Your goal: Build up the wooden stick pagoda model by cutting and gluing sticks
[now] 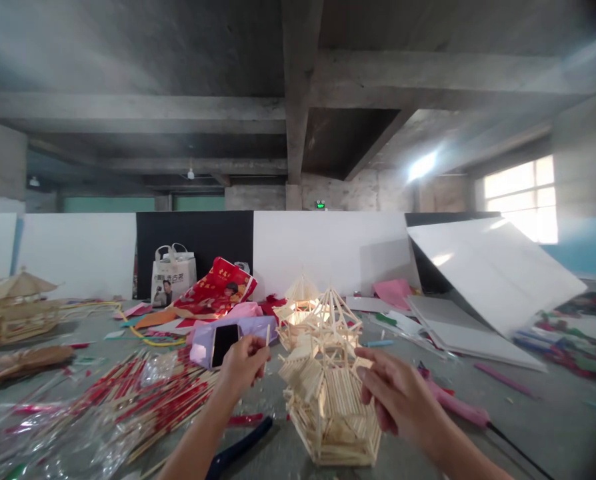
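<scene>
In front of me stands a small pavilion model [345, 393] built of pale thin wooden sticks, with slatted roof panels and an open pointed frame on top. My left hand [245, 360] is closed in a pinch on a short wooden stick [268, 335], held upright just left of the model and apart from it. At the model's right side, my right hand [391, 387] has its thumb and index finger around the roof edge, gripping it; the exact contact is partly hidden. A second stick pavilion [298, 310] with a lit inside stands right behind.
Red-wrapped sticks [148, 387] and clear plastic spread at left. A phone [225, 343] lies on purple wrapping [258, 327]. Dark-handled tool [243, 443] is near front. A pink corded tool [458, 403] lies right, white boards [498, 273] behind it. Other models [23, 293] stand far left.
</scene>
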A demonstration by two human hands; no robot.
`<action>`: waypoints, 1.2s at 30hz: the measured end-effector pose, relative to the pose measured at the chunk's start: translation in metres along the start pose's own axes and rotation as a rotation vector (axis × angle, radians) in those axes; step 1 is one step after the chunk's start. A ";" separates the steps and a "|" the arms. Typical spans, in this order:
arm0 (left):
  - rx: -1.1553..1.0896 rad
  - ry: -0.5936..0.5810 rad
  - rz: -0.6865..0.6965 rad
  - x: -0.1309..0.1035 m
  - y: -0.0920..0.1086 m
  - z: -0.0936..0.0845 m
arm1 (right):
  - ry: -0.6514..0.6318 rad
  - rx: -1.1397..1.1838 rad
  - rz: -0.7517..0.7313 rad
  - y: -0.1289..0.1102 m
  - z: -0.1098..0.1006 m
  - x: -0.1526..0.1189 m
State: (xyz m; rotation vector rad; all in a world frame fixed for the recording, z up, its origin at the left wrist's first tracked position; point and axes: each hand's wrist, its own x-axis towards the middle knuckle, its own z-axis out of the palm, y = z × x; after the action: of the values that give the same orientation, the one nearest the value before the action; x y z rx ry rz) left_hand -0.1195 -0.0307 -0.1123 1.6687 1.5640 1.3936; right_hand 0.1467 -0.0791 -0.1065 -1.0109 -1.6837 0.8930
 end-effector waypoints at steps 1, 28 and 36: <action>-0.091 -0.030 -0.007 -0.003 0.007 0.002 | 0.013 -0.036 -0.018 0.001 -0.003 -0.003; -0.252 -0.065 0.090 0.022 0.101 0.066 | 0.411 -0.539 -0.388 -0.055 -0.051 0.072; -0.028 -0.013 0.141 0.018 0.100 0.070 | 0.339 -0.620 -0.388 -0.052 -0.042 0.071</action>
State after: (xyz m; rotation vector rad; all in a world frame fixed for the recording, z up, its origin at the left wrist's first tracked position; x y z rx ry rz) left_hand -0.0153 -0.0181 -0.0476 1.7978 1.4372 1.4642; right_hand 0.1604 -0.0301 -0.0230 -1.0992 -1.8021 -0.0710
